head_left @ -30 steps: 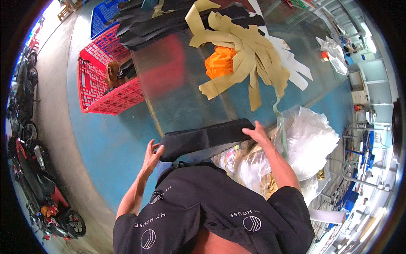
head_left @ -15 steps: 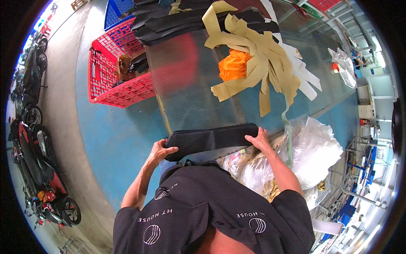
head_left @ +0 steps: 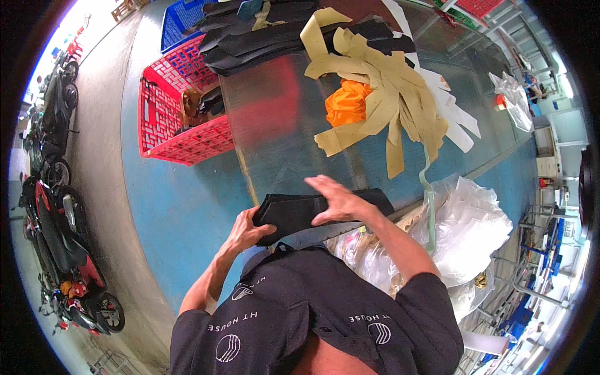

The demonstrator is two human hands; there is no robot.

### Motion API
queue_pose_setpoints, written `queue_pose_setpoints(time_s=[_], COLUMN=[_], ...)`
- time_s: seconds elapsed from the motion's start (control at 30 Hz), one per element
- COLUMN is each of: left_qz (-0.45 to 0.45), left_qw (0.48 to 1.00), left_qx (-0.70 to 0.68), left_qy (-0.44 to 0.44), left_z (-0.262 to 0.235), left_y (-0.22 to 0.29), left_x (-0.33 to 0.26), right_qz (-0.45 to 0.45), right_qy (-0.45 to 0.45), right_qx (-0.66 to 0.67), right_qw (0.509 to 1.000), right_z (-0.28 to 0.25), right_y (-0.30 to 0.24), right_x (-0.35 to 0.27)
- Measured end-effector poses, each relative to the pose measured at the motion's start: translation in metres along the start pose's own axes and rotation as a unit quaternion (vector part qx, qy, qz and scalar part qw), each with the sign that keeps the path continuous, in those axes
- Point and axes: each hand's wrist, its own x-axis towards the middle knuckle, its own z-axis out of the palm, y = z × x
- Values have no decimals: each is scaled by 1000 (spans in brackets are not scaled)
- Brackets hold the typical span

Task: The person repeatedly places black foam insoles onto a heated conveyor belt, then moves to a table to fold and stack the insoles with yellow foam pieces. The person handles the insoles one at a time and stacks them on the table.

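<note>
A long stack of flat black fabric-like pieces (head_left: 289, 211) lies along the near edge of the clear-topped table (head_left: 275, 164), close to my body. My left hand (head_left: 246, 231) grips its left end, the thumb on top and the fingers around the far side. Over the middle of the stack is my right hand (head_left: 340, 203), fingers stretched out and thumb apart, holding nothing. Whether its palm touches the top piece I cannot tell. The right end of the stack shows beyond my right wrist.
Beyond lie tan strip patterns (head_left: 409, 94) with an orange cloth bundle (head_left: 347, 103), white strips (head_left: 459, 122) and more black pieces (head_left: 256, 47). A red crate (head_left: 187, 147) stands left of the table, a blue crate (head_left: 178, 25) behind it. Clear plastic bags (head_left: 469, 215) bulge at the near right.
My right hand has let go of the right end of the black stack and moved left over its middle, fingers opened. My left hand still holds the left end.
</note>
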Motion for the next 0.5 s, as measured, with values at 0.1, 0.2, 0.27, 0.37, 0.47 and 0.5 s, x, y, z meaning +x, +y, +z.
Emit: queue_pose_setpoints(time_s=[0.1,0.2,0.27,0.37,0.47,0.5], left_qz=[37,29,7,-11,-30,-18], left_qw=[994,992,999,994,990,989], left_qx=[94,117,8,-105,-136,-141], left_qy=[-30,-39,-44,-21,-21,-39], left_z=[-6,-13,-20,-36,-57,-64], left_y=[56,92,95,97,114,119], left_x=[-11,-13,-12,-13,-11,-9], right_qz=[-30,-7,-5,-24,-30,-32], right_qy=[-99,-225,-240,-169,-85,-57], right_qx=[111,234,276,310,324,345], right_qw=[988,946,931,935,942,936], right_z=[-1,-18,-24,-32,-36,-35], right_y=[-7,-3,-6,-21,-45,-52], right_x=[42,63,63,54,47,44])
